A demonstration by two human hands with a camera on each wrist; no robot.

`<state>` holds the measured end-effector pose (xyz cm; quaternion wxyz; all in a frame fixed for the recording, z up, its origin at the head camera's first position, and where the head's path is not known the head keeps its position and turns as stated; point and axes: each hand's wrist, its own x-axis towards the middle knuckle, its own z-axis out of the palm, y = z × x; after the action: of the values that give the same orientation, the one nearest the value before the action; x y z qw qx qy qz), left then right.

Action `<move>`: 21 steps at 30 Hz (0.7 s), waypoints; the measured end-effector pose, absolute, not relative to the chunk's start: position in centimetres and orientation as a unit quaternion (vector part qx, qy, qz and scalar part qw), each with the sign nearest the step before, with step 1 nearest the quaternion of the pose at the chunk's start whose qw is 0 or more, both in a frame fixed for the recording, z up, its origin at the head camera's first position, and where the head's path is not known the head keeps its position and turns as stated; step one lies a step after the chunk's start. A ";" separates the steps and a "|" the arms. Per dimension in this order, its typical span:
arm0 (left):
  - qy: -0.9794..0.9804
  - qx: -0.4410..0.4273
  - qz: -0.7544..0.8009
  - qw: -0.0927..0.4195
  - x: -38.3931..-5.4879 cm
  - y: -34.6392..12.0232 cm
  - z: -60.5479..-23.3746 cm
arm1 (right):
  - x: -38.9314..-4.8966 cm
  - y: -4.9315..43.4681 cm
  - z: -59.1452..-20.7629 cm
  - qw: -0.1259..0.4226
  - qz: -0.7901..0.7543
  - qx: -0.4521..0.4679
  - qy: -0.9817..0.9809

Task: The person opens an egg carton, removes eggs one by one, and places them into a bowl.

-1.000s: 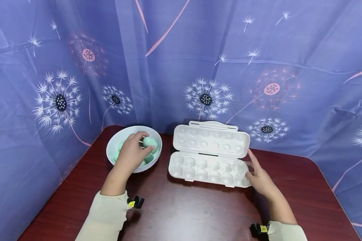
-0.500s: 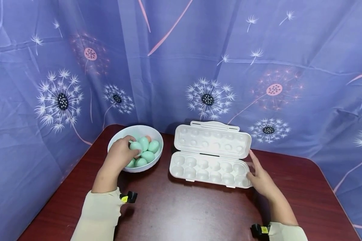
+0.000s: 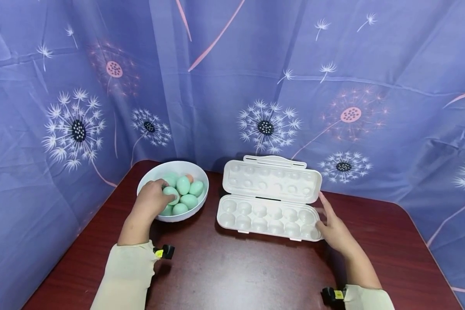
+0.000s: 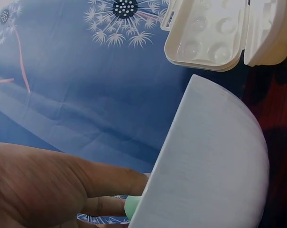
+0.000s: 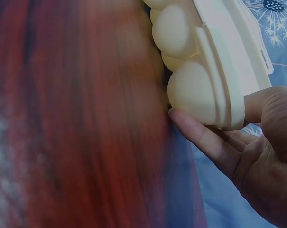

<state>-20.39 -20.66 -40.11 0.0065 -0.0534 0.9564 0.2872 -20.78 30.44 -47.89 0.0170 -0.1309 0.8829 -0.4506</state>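
Note:
In the head view, my left hand [image 3: 150, 200] reaches into the left side of a white bowl [image 3: 147, 176] and pinches a pale green egg [image 3: 171, 195] between thumb and fingers. The left wrist view shows only a sliver of that egg [image 4: 132, 206] beside the fingers; the bowl's wall hides the rest. Several more green eggs lie in the bowl. To the right, a white egg carton [image 3: 269, 215] lies with its lid folded back and its cups bare. My right hand [image 3: 335, 230] holds the carton's right end, thumb against an end cup [image 5: 193, 92].
An orange-pink egg [image 3: 189, 178] shows at the back of the bowl. Bowl and carton stand near the back of a dark red wooden table [image 3: 240, 267]. A blue curtain [image 3: 217, 107] with dandelion prints hangs close behind them.
My left hand has moved left within the bowl, leaving the egg it was at on the right, and now grips another lower down. The right hand stays at the carton.

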 end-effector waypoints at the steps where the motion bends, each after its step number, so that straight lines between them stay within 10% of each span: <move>1: 0.957 -0.055 0.286 0.009 -20.4 -20.7 -40.1 | -20.8 30.4 -47.9 0.017 -0.450 -0.130 0.883; 21: 0.960 -0.082 0.266 0.040 -19.9 -21.0 -39.8 | -20.8 30.6 -48.0 0.026 -0.439 -0.124 0.890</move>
<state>-19.93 -20.99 -39.80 0.0397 -0.0818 0.9597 0.2657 -20.80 30.56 -47.97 0.0261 -0.1235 0.8896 -0.4390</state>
